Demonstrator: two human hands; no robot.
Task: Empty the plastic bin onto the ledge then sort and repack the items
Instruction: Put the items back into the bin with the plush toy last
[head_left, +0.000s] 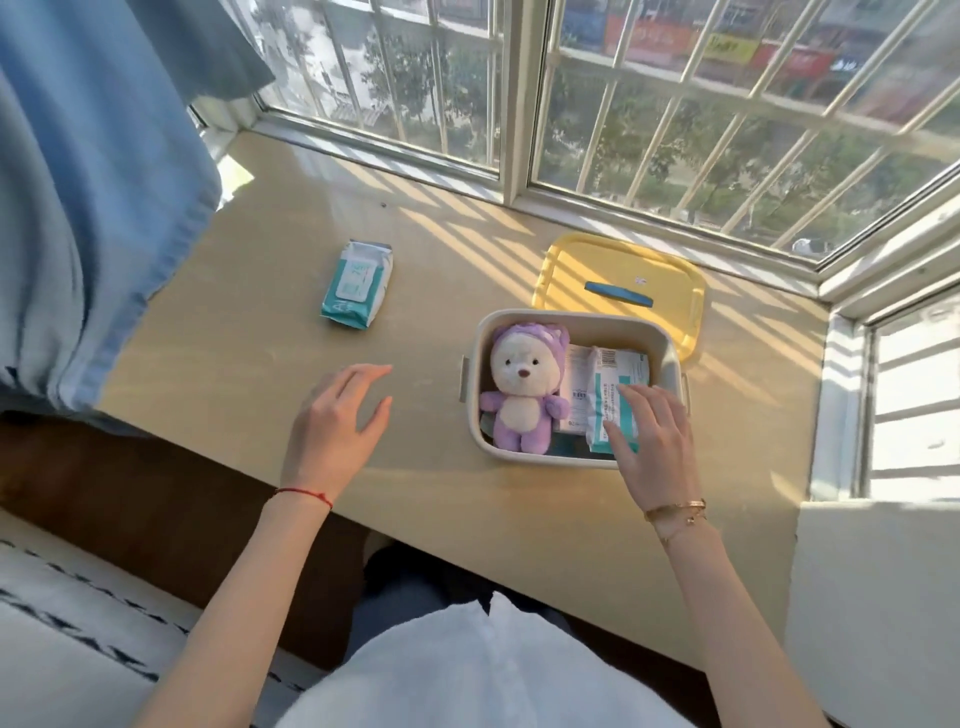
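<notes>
- Ledge (249, 332): a pale wooden surface under a barred window (649, 104), striped with sunlight on the right.
- Bin (519, 460): cream plastic, uncovered, stood right of centre near the ledge's front edge.
- Lid (618, 265): yellow with a blue handle, lay flat just behind the bin, its near edge hidden by the bin's rim.
- Plush (522, 387): a purple-and-cream bear, lay face up in the bin's left half.
- Packs in bin: a teal-and-white pack (615, 382) lay in the right half, partly over a white pack (577, 387) beside the plush.
- Wipes (356, 285): a teal-and-white pack lay alone on the ledge, well left of the bin and well beyond the left hand.
- Left hand (332, 426): was over the bare ledge left of the bin, fingers spread and relaxed, holding nothing.
- Right hand (652, 447): reached into the bin's right side, fingers (631, 397) straight and resting on the teal-and-white pack there, thumb at the pack's near end; no closed grip showed.
- Curtain (93, 208): blue, hung over the ledge's left end.
</notes>
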